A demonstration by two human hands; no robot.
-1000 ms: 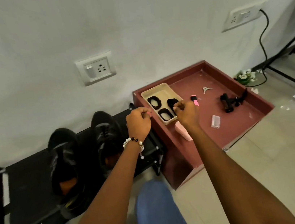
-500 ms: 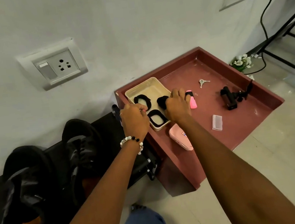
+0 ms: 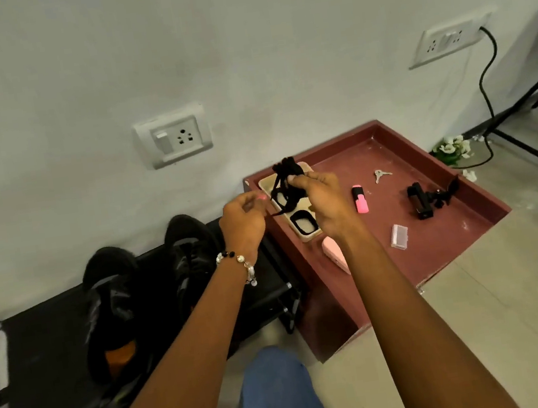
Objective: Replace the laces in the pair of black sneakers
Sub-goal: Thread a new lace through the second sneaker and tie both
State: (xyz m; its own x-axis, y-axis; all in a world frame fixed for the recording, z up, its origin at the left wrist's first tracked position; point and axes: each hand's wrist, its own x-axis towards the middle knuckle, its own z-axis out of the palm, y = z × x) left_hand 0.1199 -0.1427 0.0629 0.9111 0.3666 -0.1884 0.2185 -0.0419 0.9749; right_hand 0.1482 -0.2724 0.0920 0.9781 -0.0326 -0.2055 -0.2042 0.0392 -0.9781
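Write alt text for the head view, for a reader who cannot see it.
A person's right hand holds a bundle of black shoelace above a beige tray on a maroon table, while the left hand pinches a strand of it. Two black sneakers sit on a black rack to the left.

Sneakers (image 3: 154, 285) on rack (image 3: 38, 340), left of box (image 3: 440, 249); tray (image 3: 303, 237) in box's left corner.

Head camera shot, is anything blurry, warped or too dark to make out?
Head view: the wide lens bends the wall socket and wall; the black sneakers merge into the dark rack, so lacing detail is lost; both hands, right and left, and the lace bundle look slightly soft.
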